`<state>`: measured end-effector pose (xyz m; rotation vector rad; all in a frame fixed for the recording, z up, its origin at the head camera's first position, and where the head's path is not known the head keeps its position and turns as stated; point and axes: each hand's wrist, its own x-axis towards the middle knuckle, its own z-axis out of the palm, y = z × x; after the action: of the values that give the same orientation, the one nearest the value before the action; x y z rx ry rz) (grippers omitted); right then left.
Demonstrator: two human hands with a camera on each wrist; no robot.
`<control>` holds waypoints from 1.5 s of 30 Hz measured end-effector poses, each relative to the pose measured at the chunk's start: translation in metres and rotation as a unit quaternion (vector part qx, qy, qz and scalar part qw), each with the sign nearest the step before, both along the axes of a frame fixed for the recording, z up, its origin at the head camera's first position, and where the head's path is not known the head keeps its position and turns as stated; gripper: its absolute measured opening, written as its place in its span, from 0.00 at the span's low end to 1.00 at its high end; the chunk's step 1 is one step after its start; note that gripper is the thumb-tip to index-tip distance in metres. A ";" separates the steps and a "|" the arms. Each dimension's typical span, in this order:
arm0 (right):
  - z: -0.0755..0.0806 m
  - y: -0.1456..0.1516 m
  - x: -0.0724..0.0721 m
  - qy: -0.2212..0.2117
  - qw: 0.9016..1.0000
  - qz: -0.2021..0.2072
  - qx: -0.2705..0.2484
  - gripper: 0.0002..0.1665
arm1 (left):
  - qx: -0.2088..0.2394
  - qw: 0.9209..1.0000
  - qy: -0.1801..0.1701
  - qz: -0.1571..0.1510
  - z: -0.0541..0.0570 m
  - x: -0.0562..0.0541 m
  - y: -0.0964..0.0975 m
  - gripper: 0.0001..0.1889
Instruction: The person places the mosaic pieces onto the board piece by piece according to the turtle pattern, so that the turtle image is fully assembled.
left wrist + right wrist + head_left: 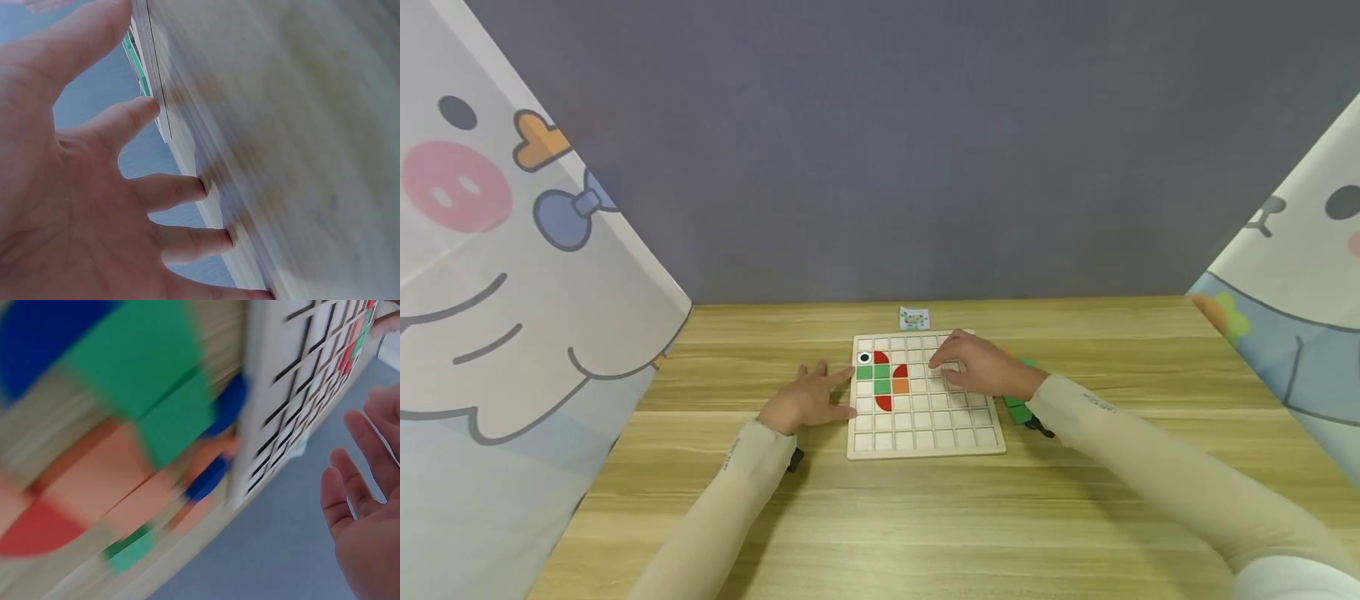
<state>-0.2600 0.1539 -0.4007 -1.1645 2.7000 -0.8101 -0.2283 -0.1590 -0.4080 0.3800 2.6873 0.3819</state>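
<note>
A pale wooden grid board (925,443) lies on the table. On its left side several tiles are set in cells: a white eye tile (865,357), green squares (882,387), an orange square (900,386) and red quarter-rounds (883,403). My left hand (807,400) is spread at the board's left edge, with thumb and index finger touching the edge; in the left wrist view its other fingertips rest on the wood. Over the board's upper right cells hovers my right hand (981,367), fingers loosely bent. I see nothing in it; the right wrist view also shows this hand (375,544) without a tile.
Right of the board, partly under my right forearm, lie loose pieces: green squares (144,356), blue rounded ones (44,344), orange squares (100,475) and a red one (44,531). A small picture card (914,318) lies behind the board, near a grey wall (880,150).
</note>
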 end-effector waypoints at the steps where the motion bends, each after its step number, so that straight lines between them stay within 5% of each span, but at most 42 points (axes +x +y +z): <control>1: 0.000 0.006 0.000 0.000 1.000 -0.007 0.001 0.13 | 0.000 1.000 0.001 -0.001 0.000 0.000 0.000 0.42; 10: -0.004 0.071 0.005 -0.007 0.997 -0.082 -0.009 0.15 | -0.004 1.000 0.008 -0.009 0.001 0.001 0.000 0.42; 18: -0.012 0.112 0.012 -0.018 0.991 -0.127 0.033 0.16 | -0.004 1.000 0.007 -0.016 -0.001 -0.001 -0.002 0.41; 33: -0.025 0.135 0.028 -0.003 0.998 -0.064 0.023 0.24 | 0.006 1.000 0.005 -0.012 0.001 0.002 0.000 0.41; 45: -0.033 0.141 0.044 0.036 0.997 -0.060 -0.014 0.15 | 0.002 1.000 0.006 -0.013 0.003 0.002 0.000 0.41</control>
<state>-0.2163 0.2945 -0.4333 -1.0673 2.8502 -0.8405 -0.2260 -0.1586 -0.4051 0.4205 2.6915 0.3787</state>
